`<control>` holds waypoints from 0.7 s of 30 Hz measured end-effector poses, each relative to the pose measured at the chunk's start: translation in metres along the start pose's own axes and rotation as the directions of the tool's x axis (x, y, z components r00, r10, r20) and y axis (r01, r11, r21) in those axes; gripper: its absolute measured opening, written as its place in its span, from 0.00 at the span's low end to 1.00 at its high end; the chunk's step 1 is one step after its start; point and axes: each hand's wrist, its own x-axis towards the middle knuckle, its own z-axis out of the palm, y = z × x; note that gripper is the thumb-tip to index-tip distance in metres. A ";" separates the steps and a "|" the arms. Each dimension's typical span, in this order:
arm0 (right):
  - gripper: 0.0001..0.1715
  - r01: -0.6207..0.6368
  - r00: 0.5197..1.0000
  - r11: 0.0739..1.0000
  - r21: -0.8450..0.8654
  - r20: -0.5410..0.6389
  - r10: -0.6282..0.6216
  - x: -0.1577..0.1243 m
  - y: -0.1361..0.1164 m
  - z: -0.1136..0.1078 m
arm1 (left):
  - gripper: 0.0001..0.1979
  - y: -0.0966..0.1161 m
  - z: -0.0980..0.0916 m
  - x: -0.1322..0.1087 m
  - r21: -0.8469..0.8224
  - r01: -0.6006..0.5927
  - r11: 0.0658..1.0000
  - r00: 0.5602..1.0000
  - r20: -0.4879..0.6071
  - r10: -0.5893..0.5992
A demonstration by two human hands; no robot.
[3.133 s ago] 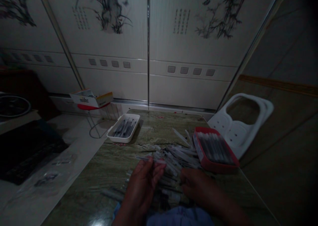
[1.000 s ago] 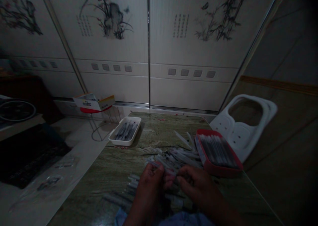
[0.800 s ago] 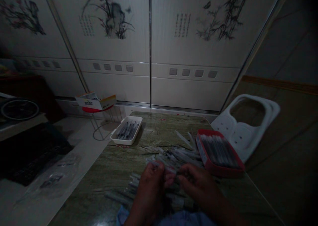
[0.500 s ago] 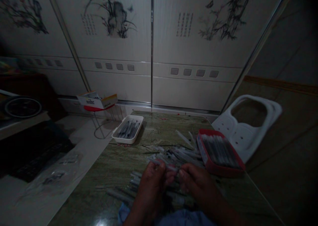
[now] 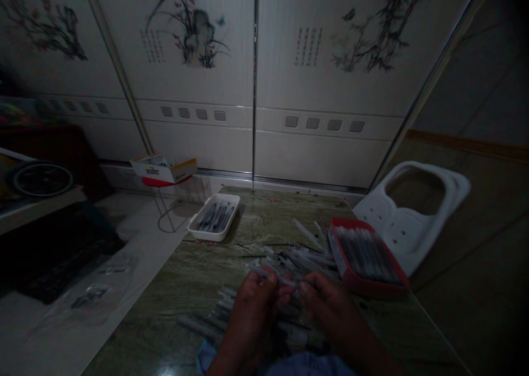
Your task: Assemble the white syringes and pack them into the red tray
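Note:
My left hand (image 5: 258, 296) is closed on a thin, pale pen-like tube (image 5: 285, 281) near the front of the table. The fingertips of my right hand (image 5: 320, 296) pinch the tube's right end. Just beyond both hands lies a loose heap of clear and dark tubes (image 5: 306, 257). More tubes (image 5: 202, 326) are spread to the left of my left hand. At the right, a red box (image 5: 374, 290) holds a row of similar pieces. A white tray (image 5: 212, 236) at the back left contains dark, slim pieces.
A white folding chair (image 5: 430, 227) stands against the table's right side. Beyond the left edge is a red stool (image 5: 165, 182) with an open carton (image 5: 159, 172) on it. Cabinet doors (image 5: 194, 144) rise behind the table (image 5: 165, 288). Plastic bags (image 5: 91, 293) lie on the floor.
The whole view has shifted slightly, so the scene sits a little lower. Both hands keep nearly the same grip on the tube.

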 end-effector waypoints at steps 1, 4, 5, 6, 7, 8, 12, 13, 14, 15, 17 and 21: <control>0.24 -0.006 1.000 1.000 0.002 0.005 0.006 -0.001 -0.001 0.000 | 0.16 0.000 0.000 0.000 0.000 0.003 1.000 1.000 0.002 -0.003; 0.27 -0.012 1.000 1.000 -0.001 0.012 0.012 -0.001 -0.002 0.000 | 0.15 -0.001 0.001 0.000 -0.001 0.000 1.000 1.000 -0.001 0.000; 0.26 -0.004 1.000 1.000 -0.001 0.009 0.004 0.000 -0.002 -0.001 | 0.15 -0.001 0.001 0.000 -0.005 -0.005 1.000 1.000 -0.007 0.005; 0.23 0.006 1.000 1.000 -0.004 0.004 -0.006 0.001 -0.001 -0.001 | 0.15 -0.001 0.001 -0.001 -0.012 -0.011 1.000 1.000 -0.012 0.011; 0.21 0.020 1.000 1.000 -0.009 -0.003 -0.020 0.002 0.001 -0.001 | 0.15 0.000 0.002 -0.001 -0.018 -0.013 1.000 1.000 -0.015 0.013; 0.18 0.034 0.999 0.999 -0.017 -0.011 -0.034 0.003 0.002 -0.001 | 0.15 0.000 0.002 -0.001 -0.025 -0.012 1.000 1.000 -0.014 0.012; 0.22 0.031 0.999 0.999 -0.037 -0.008 -0.031 0.003 0.010 0.000 | 0.14 0.001 0.001 -0.003 -0.030 0.008 1.000 1.000 0.019 -0.007; 0.24 0.021 1.000 0.999 -0.026 0.003 -0.021 0.003 0.011 0.000 | 0.14 0.000 0.001 -0.004 -0.029 0.010 1.000 1.000 0.026 -0.010; 0.25 0.011 1.000 1.000 -0.014 0.010 -0.011 0.003 0.013 0.001 | 0.14 0.000 0.001 -0.004 -0.029 0.014 0.999 0.999 0.029 -0.013; 0.27 0.006 1.000 1.000 -0.005 0.011 -0.006 0.002 0.013 0.001 | 0.14 0.000 0.001 -0.004 -0.031 0.016 0.999 0.999 0.028 -0.015; 0.27 0.009 1.000 1.000 0.004 0.009 -0.009 0.002 0.013 0.001 | 0.15 0.000 0.002 -0.003 -0.042 0.014 0.999 1.000 0.012 -0.013; 0.21 0.053 0.998 0.998 -0.019 -0.012 -0.054 0.002 0.009 -0.001 | 0.15 0.000 0.002 -0.001 -0.066 -0.001 0.998 1.000 -0.019 0.000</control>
